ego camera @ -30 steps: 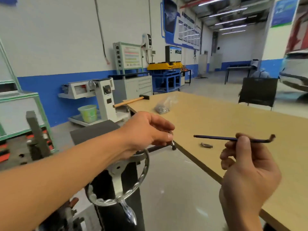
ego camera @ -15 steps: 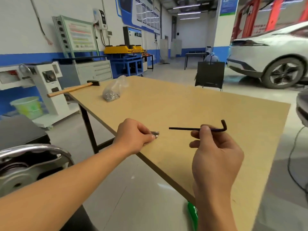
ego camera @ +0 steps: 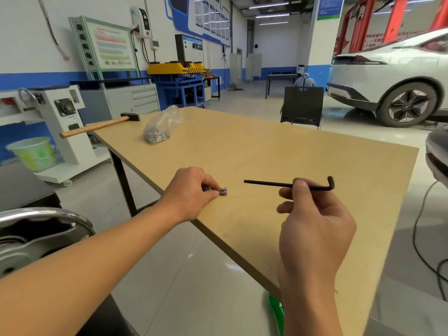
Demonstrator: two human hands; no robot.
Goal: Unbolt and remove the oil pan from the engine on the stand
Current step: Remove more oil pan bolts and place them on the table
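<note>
As the hands stand: left hand (ego camera: 191, 190) pinches a bolt (ego camera: 223, 191) at the tabletop (ego camera: 266, 146) edge, lower centre; right hand (ego camera: 315, 229) grips the hex key (ego camera: 271, 183) near its bend.
Bolt handling: small, light, hard, probably rolls; pinch the shank.
Oil pan: not in view.

Only the head end of the small bolt (ego camera: 223, 191) shows past the left hand (ego camera: 191, 192) — the rest lies under the pinching fingertips, and whether it touches the worktop (ego camera: 266, 146) cannot be told. The thumb of the right hand (ego camera: 312, 229) covers a short stretch of the hex key (ego camera: 266, 183). The right forearm hides the worktop's near corner. The chromed handwheel (ego camera: 43, 214) is cut off by the left edge. A green object (ego camera: 276, 314) below the worktop is half hidden by the wrist and cut off at the bottom — unidentifiable. Pieces in the plastic bag (ego camera: 160, 128) are too small to tell apart. The white car (ego camera: 388, 76) runs off the right edge.
</note>
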